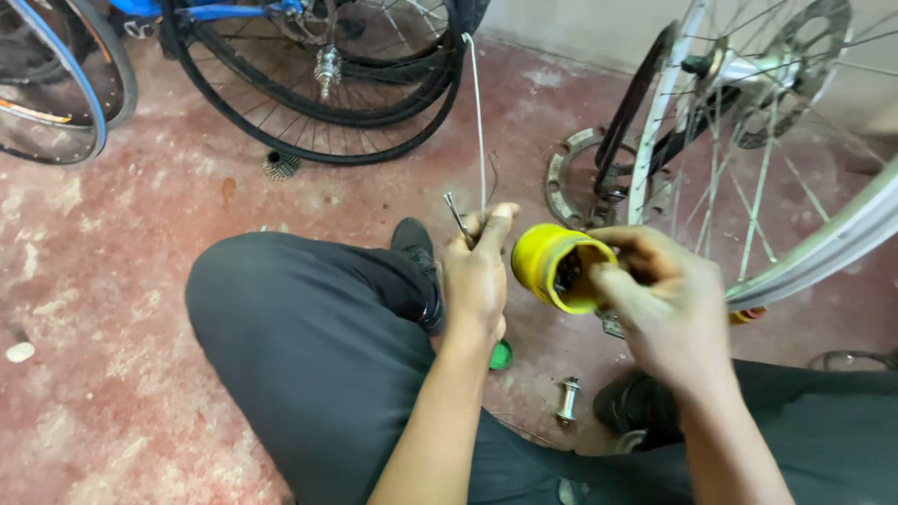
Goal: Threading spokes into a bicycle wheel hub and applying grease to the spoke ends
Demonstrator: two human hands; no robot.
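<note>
**Yellow tub held open beside a bicycle wheel**

A small round yellow plastic tub (552, 266) is held tipped on its side, its open mouth turned toward the right hand (659, 304). The fingertips of that hand are pressed into the mouth of the tub, where a dark content can be seen (its kind cannot be told). Whether the right fingers are pinched on anything inside is not shown.

Just left of the tub, the left hand (475, 276) is closed around a thin bent metal rod (458, 217) and a long pale cable (479, 122), which rises away from the tub toward the black bicycle tyres (327, 112) leaning at the far side. The left thumb lies against the tub's near wall, so the tub appears to be steadied by this hand as well.

Right of the tub, a silver spoked bicycle wheel with a disc rotor (776, 140) is stood upright, its rim passing just behind the right hand. Behind the tub, a flat grey toothed ring (566, 178) lies on the stained red concrete floor (140, 234). Below the tub, a green round lid (502, 356) is partly hidden by the left wrist, and a short silver axle piece (568, 399) lies near it. Left of the tub, a knee in dark grey trousers (299, 327) is raised.
</note>
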